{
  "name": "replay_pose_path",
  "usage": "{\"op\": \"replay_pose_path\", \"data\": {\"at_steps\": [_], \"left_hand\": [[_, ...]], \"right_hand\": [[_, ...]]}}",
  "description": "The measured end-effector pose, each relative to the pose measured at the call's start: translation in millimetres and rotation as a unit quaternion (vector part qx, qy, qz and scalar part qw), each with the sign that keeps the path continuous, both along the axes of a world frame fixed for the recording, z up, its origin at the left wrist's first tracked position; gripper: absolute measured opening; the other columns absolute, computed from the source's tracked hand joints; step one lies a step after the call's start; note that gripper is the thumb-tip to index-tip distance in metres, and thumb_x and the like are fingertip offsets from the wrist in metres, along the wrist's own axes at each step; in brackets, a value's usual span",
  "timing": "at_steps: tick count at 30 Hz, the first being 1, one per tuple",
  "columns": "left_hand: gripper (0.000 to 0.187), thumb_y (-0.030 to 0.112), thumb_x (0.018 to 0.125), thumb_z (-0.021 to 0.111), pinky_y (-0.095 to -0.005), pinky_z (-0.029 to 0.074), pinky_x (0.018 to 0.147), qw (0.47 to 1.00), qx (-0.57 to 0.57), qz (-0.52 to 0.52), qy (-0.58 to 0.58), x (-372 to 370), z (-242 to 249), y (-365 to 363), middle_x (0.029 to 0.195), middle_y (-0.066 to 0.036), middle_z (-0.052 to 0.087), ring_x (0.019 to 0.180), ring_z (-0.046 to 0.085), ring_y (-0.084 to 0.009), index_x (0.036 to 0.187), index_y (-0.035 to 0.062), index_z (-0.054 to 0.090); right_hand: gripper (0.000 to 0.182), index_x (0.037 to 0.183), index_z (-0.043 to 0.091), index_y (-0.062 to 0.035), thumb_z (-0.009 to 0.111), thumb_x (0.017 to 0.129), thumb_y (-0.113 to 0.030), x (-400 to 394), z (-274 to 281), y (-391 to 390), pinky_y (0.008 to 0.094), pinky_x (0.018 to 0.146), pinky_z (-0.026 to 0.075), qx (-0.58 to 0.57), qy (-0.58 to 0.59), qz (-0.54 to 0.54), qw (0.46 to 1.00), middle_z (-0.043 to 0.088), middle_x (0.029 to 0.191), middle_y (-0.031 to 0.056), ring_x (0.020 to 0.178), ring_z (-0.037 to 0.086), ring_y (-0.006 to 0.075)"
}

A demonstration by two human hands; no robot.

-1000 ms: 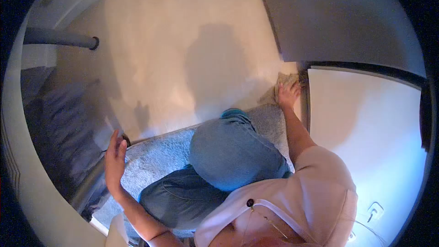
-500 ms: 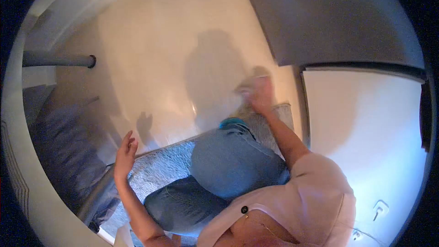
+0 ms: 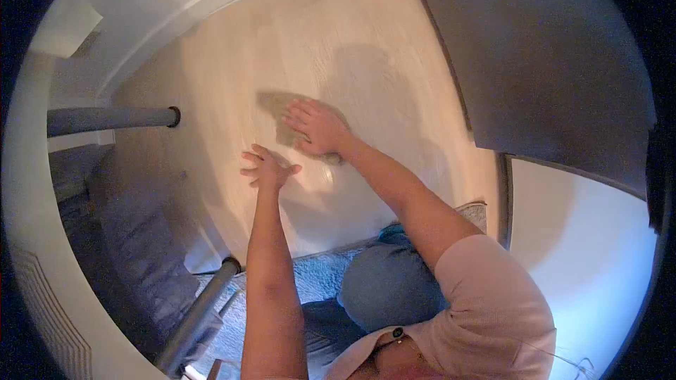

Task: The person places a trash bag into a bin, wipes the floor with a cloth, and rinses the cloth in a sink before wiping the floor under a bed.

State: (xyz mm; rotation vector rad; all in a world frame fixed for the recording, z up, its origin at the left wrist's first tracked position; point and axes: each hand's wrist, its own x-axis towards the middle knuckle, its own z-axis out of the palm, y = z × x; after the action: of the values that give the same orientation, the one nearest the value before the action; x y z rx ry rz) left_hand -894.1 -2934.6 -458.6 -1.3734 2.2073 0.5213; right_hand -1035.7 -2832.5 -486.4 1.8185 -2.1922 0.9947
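Cloth (image 3: pixel 284 135) — under R fingers (image 3: pixel 298 115)

One head view, from above the rug (image 3: pixel 320 274), faces down and forward, fairly close, onto floor (image 3: pixel 380 14) beyond it.

The right hand (image 3: pixel 317 127) hides part of the cloth (image 3: pixel 287 135) beneath it, and whether the left hand (image 3: pixel 266 168) touches the floor (image 3: pixel 232 63) cannot be told. The left forearm (image 3: pixel 270 274) and the legs (image 3: pixel 387 288) cover parts of the rug (image 3: pixel 320 271). The picture's lower edge cuts off the shirt (image 3: pixel 493 295), while the dark fabric (image 3: pixel 134 218) at the left is too dim to make out clearly
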Motion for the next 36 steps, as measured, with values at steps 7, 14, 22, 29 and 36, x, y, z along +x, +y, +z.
{"op": "replay_pose_path", "data": {"at_steps": [7, 14, 22, 29, 36], "left_hand": [[0.129, 0.044, 0.057, 0.083, -0.0718, 0.026, 0.092, 0.999, 0.034, 0.009, -0.018, -0.4, 6.9, -6.9, 0.146, -0.028, -0.01, 0.127, 0.0, -0.0622, 0.143, 0.0043, -0.005], [0.129, 0.041, 0.057, 0.083, -0.0721, 0.028, 0.09, 0.999, 0.034, 0.007, -0.033, -5.4, 0.8, -4.7, 0.145, -0.031, -0.01, 0.125, 0.001, -0.0638, 0.142, 0.0018, -0.005], [0.126, 0.044, 0.058, 0.082, -0.0722, 0.029, 0.089, 0.999, 0.023, -0.009, -0.032, -0.6, -5.6, -7.9, 0.145, -0.03, -0.009, 0.125, 0.002, -0.0641, 0.143, 0.0043, -0.003], [0.124, 0.043, 0.058, 0.081, -0.0727, 0.029, 0.089, 0.998, 0.023, -0.011, -0.066, -1.0, -9.7, -10.7, 0.146, -0.03, -0.007, 0.124, 0.004, -0.0649, 0.143, 0.0029, 0.001], [0.121, 0.04, 0.057, 0.082, -0.0704, 0.03, 0.091, 0.998, 0.007, -0.015, -0.063, -0.6, -14.9, -11.1, 0.145, -0.031, -0.005, 0.123, 0.005, -0.0658, 0.142, 0.0003, 0.006]], "right_hand": [[0.053, 0.124, 0.051, -0.0047, 0.051, 0.08, -0.036, -125.2, -18.9, 144.8, 0.0464, 0.101, 0.032, 0.204, 0.094, -0.352, 0.909, 0.051, 0.127, 0.0144, 0.116, 0.046, 0.0338], [0.062, 0.132, 0.041, -0.0034, 0.047, 0.085, -0.043, -239.1, -41.1, 57.2, 0.0411, 0.104, 0.029, 0.255, 0.074, -0.505, 0.821, 0.048, 0.129, 0.0198, 0.124, 0.04, 0.032], [0.064, 0.132, 0.041, -0.0053, 0.054, 0.08, -0.041, -47.9, 0.3, 38.4, 0.0445, 0.108, 0.025, 0.211, -0.054, -0.172, 0.961, 0.042, 0.135, 0.0163, 0.127, 0.036, 0.0338], [0.077, 0.138, 0.031, -0.0048, 0.051, 0.081, -0.052, -77.7, -26.7, 106.8, 0.0482, 0.11, 0.015, 0.29, -0.026, -0.53, 0.796, 0.027, 0.142, 0.0235, 0.133, 0.022, 0.0412], [0.095, 0.143, 0.02, -0.0082, 0.05, 0.076, -0.068, -197.2, -17.7, 40.2, 0.0467, 0.11, 0.012, 0.341, -0.027, -0.496, 0.798, 0.02, 0.146, 0.0221, 0.136, 0.015, 0.0376]]}}
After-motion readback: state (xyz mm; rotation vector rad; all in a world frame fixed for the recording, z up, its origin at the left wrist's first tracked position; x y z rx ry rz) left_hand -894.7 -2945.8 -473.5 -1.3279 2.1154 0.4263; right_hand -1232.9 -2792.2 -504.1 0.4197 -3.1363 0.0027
